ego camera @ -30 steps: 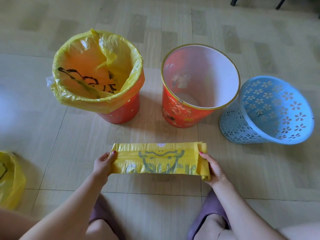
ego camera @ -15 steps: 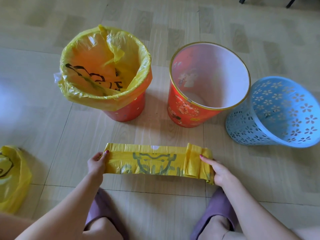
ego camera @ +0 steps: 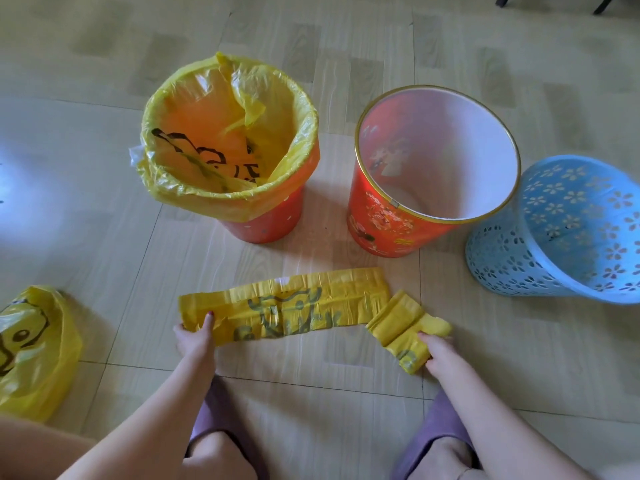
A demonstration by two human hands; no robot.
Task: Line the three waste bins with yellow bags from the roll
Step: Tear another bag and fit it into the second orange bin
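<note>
Three bins stand on the floor. The left red bin (ego camera: pixel 273 223) wears a yellow bag (ego camera: pixel 194 202) folded over its rim. The middle red bin (ego camera: pixel 384 223) with a gold rim and the blue flower-pattern bin (ego camera: pixel 509 251) at right have no bag. In front of them a flat folded yellow bag (ego camera: pixel 291 306) lies stretched out; my left hand (ego camera: pixel 194 337) pinches its left end. My right hand (ego camera: pixel 440 351) grips the roll of yellow bags (ego camera: pixel 401 327), which sits just apart from the flat bag's right end.
A crumpled yellow bag with a printed face (ego camera: pixel 31 351) lies on the floor at far left. My purple slippers (ego camera: pixel 211 417) and knees fill the bottom edge. Dark chair legs (ego camera: pixel 602 3) show at the top right.
The roll has come away from the flat bag and swung down to the right in my right hand. My left hand still holds the bag's left end. The camera shifted slightly.
</note>
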